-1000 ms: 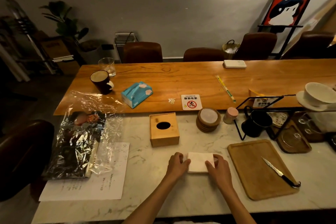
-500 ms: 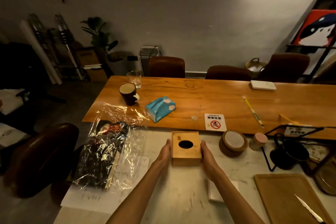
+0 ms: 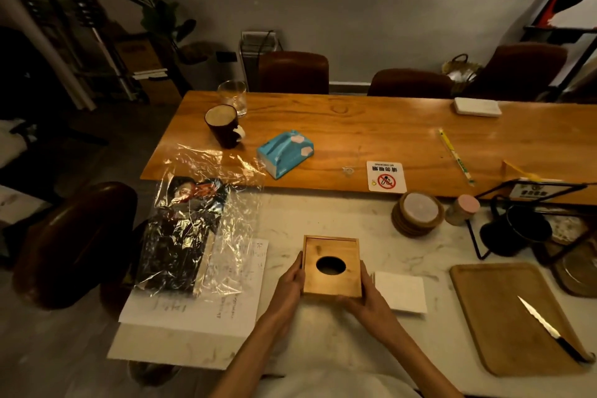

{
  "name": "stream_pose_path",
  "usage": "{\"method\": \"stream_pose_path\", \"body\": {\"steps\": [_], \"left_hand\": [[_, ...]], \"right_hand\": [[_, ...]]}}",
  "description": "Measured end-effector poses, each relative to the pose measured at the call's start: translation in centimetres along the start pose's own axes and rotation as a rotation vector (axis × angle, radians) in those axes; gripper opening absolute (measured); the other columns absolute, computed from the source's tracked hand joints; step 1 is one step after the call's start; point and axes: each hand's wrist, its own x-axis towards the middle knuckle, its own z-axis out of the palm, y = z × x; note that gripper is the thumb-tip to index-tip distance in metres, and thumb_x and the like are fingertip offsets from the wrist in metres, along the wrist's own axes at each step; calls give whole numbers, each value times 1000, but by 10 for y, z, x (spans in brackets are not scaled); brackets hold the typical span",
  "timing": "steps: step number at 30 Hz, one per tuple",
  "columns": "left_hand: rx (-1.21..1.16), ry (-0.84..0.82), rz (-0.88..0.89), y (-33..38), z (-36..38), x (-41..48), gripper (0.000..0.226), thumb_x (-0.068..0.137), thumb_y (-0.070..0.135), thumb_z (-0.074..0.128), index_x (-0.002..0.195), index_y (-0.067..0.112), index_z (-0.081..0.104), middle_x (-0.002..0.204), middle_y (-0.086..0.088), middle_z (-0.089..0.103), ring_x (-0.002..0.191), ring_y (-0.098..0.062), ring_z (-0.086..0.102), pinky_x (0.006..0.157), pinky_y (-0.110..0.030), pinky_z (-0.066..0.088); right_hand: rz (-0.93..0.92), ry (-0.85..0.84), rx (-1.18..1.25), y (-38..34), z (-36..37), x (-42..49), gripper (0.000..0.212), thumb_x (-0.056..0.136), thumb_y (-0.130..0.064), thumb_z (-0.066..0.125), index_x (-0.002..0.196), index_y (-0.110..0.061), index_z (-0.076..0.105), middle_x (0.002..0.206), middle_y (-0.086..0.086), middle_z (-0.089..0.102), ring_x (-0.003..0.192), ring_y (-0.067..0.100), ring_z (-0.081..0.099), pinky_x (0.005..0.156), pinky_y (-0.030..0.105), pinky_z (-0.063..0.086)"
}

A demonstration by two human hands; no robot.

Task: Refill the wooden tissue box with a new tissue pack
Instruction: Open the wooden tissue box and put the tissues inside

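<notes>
The square wooden tissue box [image 3: 332, 249] with an oval hole in its lid is held between both hands over the marble counter. My left hand [image 3: 290, 284] presses its left side and my right hand [image 3: 368, 296] cups its right side and near corner. A white stack of tissues [image 3: 400, 291] lies flat on the counter just right of the box. The new tissue pack [image 3: 285, 153], teal with white spots, lies on the wooden table farther back.
Crinkled clear wrap [image 3: 193, 236] and paper sheets [image 3: 193, 310] lie left of the box. A wooden board [image 3: 497, 317] with a knife [image 3: 549, 329] is at right. Coasters [image 3: 417, 212], a small jar [image 3: 462, 209], a dark mug [image 3: 223, 125] and a glass [image 3: 233, 100] stand farther back.
Both hands left the white tissue stack, reached forward to the wooden box, gripped its sides and pulled it closer beside the stack.
</notes>
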Motion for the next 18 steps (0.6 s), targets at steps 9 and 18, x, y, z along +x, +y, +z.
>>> {"method": "stream_pose_path", "body": {"steps": [9, 18], "left_hand": [[-110, 106, -29, -2, 5, 0, 39, 104, 12, 39, 140, 20, 49, 136, -1, 59, 114, -12, 60, 98, -32, 51], [-31, 155, -27, 10, 9, -2, 38, 104, 14, 37, 138, 19, 52, 135, 0, 56, 122, -16, 52, 103, -30, 45]], "right_hand": [[-501, 187, -815, 20, -19, 11, 63, 83, -40, 70, 141, -27, 48, 151, 11, 43, 136, 28, 44, 103, 41, 48], [-301, 196, -484, -57, -55, 53, 30, 95, -43, 51, 106, -25, 71, 98, -9, 72, 92, 9, 63, 82, 31, 51]]}}
